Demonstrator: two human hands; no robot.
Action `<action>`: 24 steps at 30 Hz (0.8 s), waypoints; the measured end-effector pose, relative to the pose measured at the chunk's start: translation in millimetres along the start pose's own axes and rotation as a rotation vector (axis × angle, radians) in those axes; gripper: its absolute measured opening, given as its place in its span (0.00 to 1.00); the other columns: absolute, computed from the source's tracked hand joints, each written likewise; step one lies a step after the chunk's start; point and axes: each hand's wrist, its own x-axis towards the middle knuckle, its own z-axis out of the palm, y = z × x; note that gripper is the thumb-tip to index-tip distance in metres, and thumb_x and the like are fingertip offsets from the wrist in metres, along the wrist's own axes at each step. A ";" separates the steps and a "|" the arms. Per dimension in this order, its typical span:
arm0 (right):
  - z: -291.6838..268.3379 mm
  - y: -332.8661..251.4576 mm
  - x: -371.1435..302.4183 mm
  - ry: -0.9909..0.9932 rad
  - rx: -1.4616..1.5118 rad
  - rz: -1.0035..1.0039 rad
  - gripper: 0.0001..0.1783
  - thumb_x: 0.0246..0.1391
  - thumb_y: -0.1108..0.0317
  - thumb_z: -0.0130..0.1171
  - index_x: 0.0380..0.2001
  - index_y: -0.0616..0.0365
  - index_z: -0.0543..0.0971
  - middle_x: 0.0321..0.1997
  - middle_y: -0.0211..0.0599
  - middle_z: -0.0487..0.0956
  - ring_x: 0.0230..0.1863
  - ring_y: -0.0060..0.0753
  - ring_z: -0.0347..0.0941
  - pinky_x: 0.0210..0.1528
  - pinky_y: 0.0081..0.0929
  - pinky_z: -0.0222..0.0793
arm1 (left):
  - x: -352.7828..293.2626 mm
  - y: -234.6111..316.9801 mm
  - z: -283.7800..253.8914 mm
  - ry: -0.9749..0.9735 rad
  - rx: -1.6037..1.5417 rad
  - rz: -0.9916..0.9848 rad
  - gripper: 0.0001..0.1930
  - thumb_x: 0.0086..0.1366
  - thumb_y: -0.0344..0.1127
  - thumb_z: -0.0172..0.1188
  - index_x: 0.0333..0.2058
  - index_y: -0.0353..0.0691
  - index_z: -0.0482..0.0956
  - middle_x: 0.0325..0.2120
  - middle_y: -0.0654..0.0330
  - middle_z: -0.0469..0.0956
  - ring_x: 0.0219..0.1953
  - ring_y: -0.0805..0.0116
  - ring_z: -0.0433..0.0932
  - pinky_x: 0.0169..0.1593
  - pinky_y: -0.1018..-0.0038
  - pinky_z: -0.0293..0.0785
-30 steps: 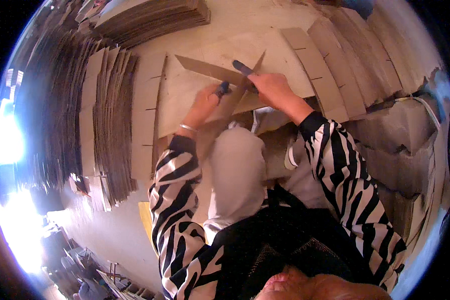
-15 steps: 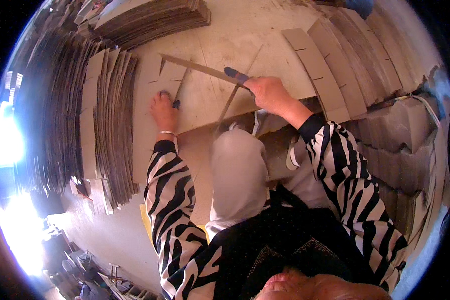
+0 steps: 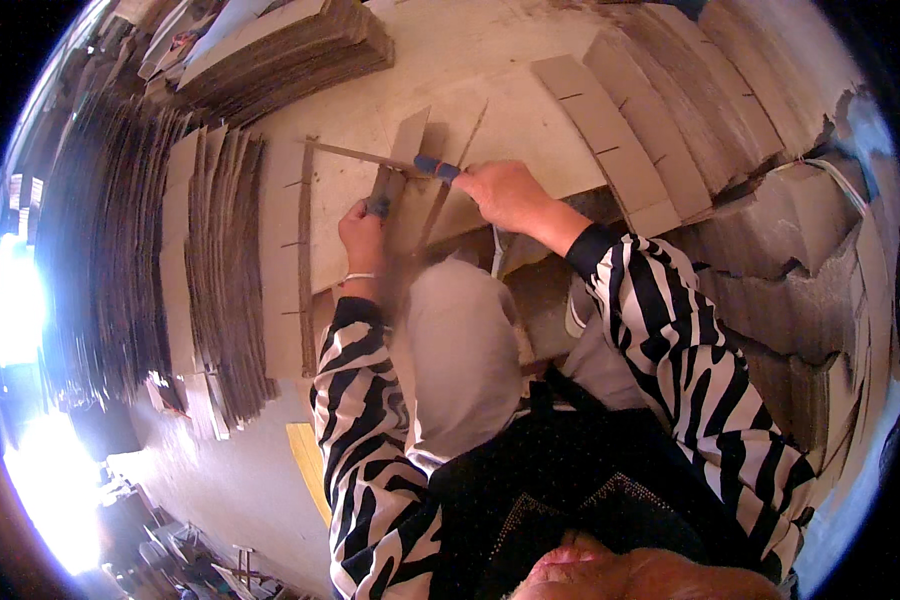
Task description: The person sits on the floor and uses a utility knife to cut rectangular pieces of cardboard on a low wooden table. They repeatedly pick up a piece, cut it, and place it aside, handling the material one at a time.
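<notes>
Two bare hands work with cardboard above a pale table (image 3: 460,50); the left hand (image 3: 361,235), its thumb darkly covered, pinches the near end of a short strip (image 3: 407,138), which leans up and away; the right hand (image 3: 510,195), a blue cover (image 3: 435,168) on one digit, closes its fingers around a long strip (image 3: 358,155) seen nearly edge-on, where a crossing strip (image 3: 438,212) meets it; whether those two are locked together, one cannot tell.

The pieces look light, dry and fairly stiff, likely to bend or crease at the slits if forced; a flat pinch near the end, or close to the crossing, seems the surest hold, and slipping seems unlikely.

Slit strips (image 3: 605,140) lie overlapped at the right; a row of cardboard (image 3: 232,210) stands at the left, and a stack (image 3: 280,60) sits at the far side; no brand, label or writing can be read.
</notes>
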 end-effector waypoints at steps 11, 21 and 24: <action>-4.3 2.5 -1.3 -0.109 -0.058 0.049 0.12 0.52 0.69 0.51 0.41 0.49 0.77 0.26 0.40 0.77 0.30 0.48 0.78 0.28 0.46 0.71 | 13.7 13.5 -21.8 -0.053 -0.381 -0.268 0.14 0.65 0.32 0.50 0.46 0.35 0.79 0.38 0.58 0.80 0.40 0.66 0.77 0.43 0.73 0.73; -29.9 28.8 -8.6 -0.059 -0.120 0.269 0.17 0.51 0.74 0.48 0.45 0.49 0.75 0.31 0.42 0.79 0.35 0.51 0.77 0.32 0.47 0.70 | -37.6 14.8 -44.1 -0.268 1.462 0.673 0.17 0.61 0.43 0.54 0.47 0.48 0.79 0.58 0.58 0.68 0.61 0.60 0.65 0.57 0.49 0.63; -40.4 49.3 -23.9 -0.072 -0.172 0.388 0.17 0.51 0.74 0.49 0.45 0.51 0.75 0.32 0.44 0.79 0.38 0.52 0.77 0.36 0.49 0.70 | -38.2 15.1 -38.6 -0.149 1.495 0.660 0.18 0.57 0.41 0.57 0.47 0.48 0.78 0.63 0.56 0.62 0.66 0.56 0.57 0.59 0.41 0.57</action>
